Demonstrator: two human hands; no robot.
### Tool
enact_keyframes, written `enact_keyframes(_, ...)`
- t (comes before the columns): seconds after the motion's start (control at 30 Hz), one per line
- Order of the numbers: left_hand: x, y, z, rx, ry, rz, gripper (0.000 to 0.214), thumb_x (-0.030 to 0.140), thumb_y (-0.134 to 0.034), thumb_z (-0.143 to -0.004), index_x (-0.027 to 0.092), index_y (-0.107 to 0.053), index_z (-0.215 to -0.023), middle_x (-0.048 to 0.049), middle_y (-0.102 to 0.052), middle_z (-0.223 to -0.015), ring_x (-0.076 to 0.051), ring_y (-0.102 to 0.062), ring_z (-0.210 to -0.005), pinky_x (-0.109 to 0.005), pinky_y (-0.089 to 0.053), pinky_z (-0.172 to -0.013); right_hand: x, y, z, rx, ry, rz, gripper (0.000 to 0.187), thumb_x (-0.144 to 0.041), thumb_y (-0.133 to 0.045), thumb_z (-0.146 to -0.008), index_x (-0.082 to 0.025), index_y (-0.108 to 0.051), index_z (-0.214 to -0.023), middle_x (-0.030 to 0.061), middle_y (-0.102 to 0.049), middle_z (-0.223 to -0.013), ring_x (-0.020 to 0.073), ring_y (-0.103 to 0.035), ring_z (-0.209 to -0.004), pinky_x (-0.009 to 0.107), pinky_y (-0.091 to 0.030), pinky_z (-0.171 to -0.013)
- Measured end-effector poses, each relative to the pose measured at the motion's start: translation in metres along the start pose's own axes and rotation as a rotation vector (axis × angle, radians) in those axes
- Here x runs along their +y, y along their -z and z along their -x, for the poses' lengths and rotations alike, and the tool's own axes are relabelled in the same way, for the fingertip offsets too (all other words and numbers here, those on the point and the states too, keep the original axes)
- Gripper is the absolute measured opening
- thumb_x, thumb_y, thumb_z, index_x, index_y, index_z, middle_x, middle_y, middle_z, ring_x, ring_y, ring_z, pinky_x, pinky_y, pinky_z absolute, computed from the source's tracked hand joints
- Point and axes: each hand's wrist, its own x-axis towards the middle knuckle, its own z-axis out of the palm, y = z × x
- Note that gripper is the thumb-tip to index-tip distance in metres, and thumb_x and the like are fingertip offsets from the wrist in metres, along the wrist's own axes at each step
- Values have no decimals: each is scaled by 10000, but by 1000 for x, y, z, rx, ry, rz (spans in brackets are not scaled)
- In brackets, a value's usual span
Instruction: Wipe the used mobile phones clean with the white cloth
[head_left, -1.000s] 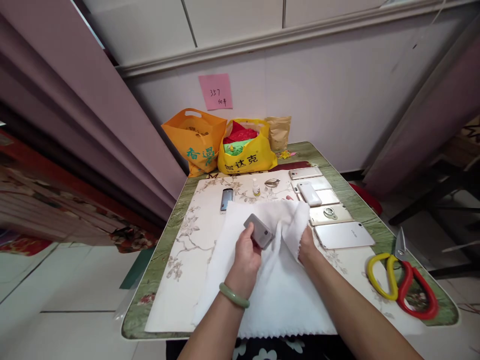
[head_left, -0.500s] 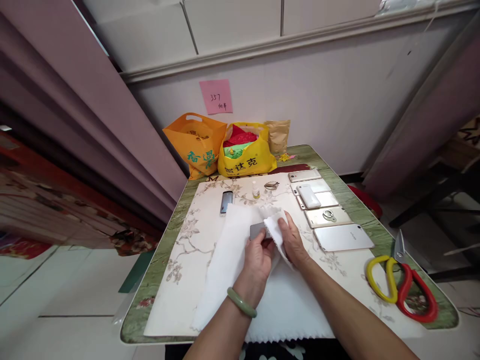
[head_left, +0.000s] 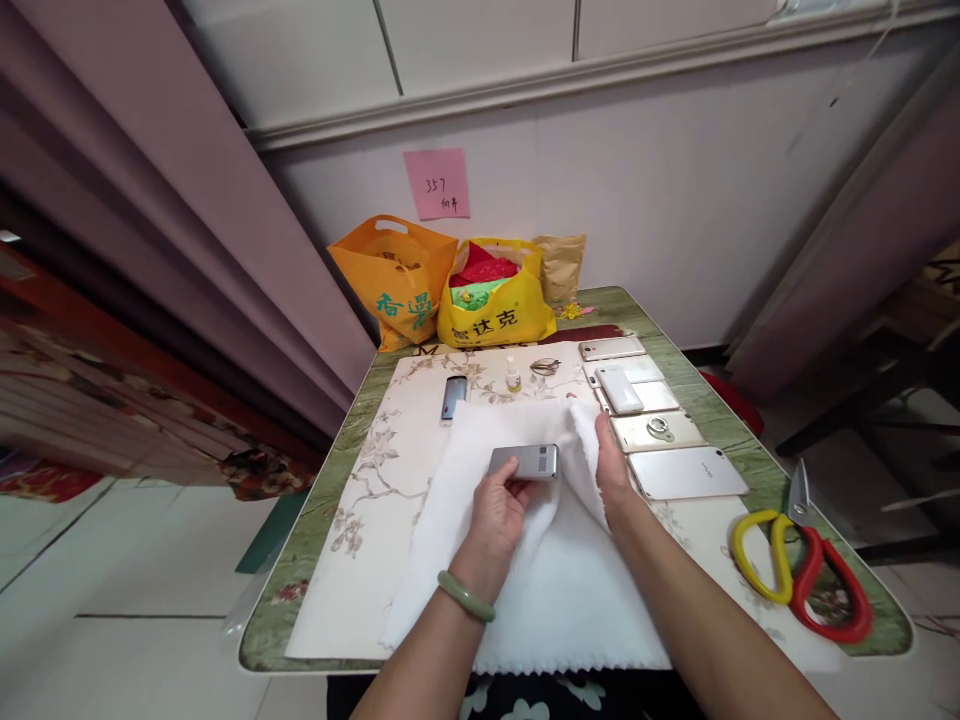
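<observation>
A grey mobile phone (head_left: pixel 536 460) lies back side up in my left hand (head_left: pixel 499 510), held between thumb and fingers above the white cloth (head_left: pixel 457 530). My right hand (head_left: pixel 613 465) is to the right of the phone, with the raised edge of the cloth in its grip; its fingers are partly hidden behind the fabric. The cloth spreads over the front middle of the table, with a zigzag-cut edge toward me. Behind it lie a small blue-grey phone (head_left: pixel 454 398), a little bottle (head_left: pixel 513 376) and a pair of folded glasses (head_left: pixel 545 367).
Several phones lie in a column at the right, among them a silver phone (head_left: pixel 688 473). Scissors (head_left: pixel 802 560) with yellow and red handles rest at the right front corner. An orange bag (head_left: pixel 401 275), a yellow bag (head_left: pixel 499 315) and a brown pouch (head_left: pixel 561 268) stand along the wall.
My right hand has moved right, drawing the cloth's edge off the grey phone, so more of the phone's back shows. My left hand still holds it.
</observation>
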Motion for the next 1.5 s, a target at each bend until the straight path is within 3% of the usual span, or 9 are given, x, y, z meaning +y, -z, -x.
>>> enact_keyframes(0.17, -2, 13, -10, -29, -60, -20, 332, -3, -686, -694, 154, -603, -974, -89, -712, -925, -243, -699, -840, -451, -598, -768, -10, -6, 2, -17, -176, -194, 683, -687, -356, -880, -233, -520, -1363, 42, -736, -1020, 252, -677, -996, 403, -536, -887)
enact_keyframes(0.5, 14, 16, -24, 2, -100, 4, 326, 2, -653, -733, 155, -602, -1016, -99, -710, -929, -216, -704, -814, -375, -610, -718, -26, 9, -10, 63, -201, -193, 578, -661, -409, -881, -272, -553, -1283, 47, -717, -1036, 228, -680, -950, 385, -545, -834)
enact_keyframes(0.63, 21, 19, -25, 27, -102, -35, 301, 20, -636, -762, 139, -575, -1031, -110, -706, -925, -222, -708, -788, -404, -613, -714, -40, 29, -14, 145, -177, 28, 514, -626, -609, -781, -199, -637, -1066, 66, -705, -921, 211, -672, -824, 325, -544, -719)
enact_keyframes(0.83, 37, 28, -24, 46, -116, -51, 317, 42, -611, -797, 144, -531, -1087, -109, -703, -952, -235, -705, -861, -468, -596, -782, -46, 51, -3, 195, -40, 769, 453, -475, -838, -530, -173, -673, -824, 9, -645, -705, 180, -600, -669, 253, -443, -570)
enact_keyframes(0.97, 43, 32, -22, 53, -116, -70, 296, 40, -612, -791, 145, -541, -1058, -90, -702, -909, -211, -701, -826, -448, -596, -780, -42, 42, -5, 191, 29, 990, 293, -394, -745, -613, -182, -703, -811, 4, -661, -687, 189, -603, -658, 261, -436, -581)
enact_keyframes(1.13, 37, 28, -14, -12, -84, -216, 199, 85, -664, -747, 131, -590, -926, -78, -689, -803, -191, -682, -681, -373, -600, -661, -40, 22, -9, 142, 140, 964, 336, -383, -658, -695, -206, -718, -975, 0, -708, -801, 202, -628, -747, 265, -467, -646)
enact_keyframes(1.27, 27, 27, -13, -129, -150, -373, 258, 127, -726, -680, 129, -593, -901, -78, -692, -793, -210, -676, -659, -381, -586, -609, -38, 3, 14, 105, 374, 926, 388, -400, -640, -751, -198, -701, -1076, 26, -707, -906, 209, -605, -778, 310, -476, -727)
enact_keyframes(1.43, 18, 27, -23, -186, -110, -275, 237, 166, -699, -692, 137, -637, -920, -28, -687, -711, -168, -645, -603, -331, -564, -657, -26, -17, 55, -326, 481, 884, 300, -462, -613, -835, -226, -755, -956, 50, -692, -866, 192, -613, -759, 313, -486, -733)
enact_keyframes(1.5, 15, 23, -27, -201, -81, -160, 191, 195, -621, -755, 146, -660, -935, -23, -690, -709, -167, -649, -623, -311, -555, -682, -16, -24, 61, -253, 533, 926, 326, -445, -511, -912, -238, -738, -1021, 69, -696, -944, 214, -634, -876, 348, -496, -815)
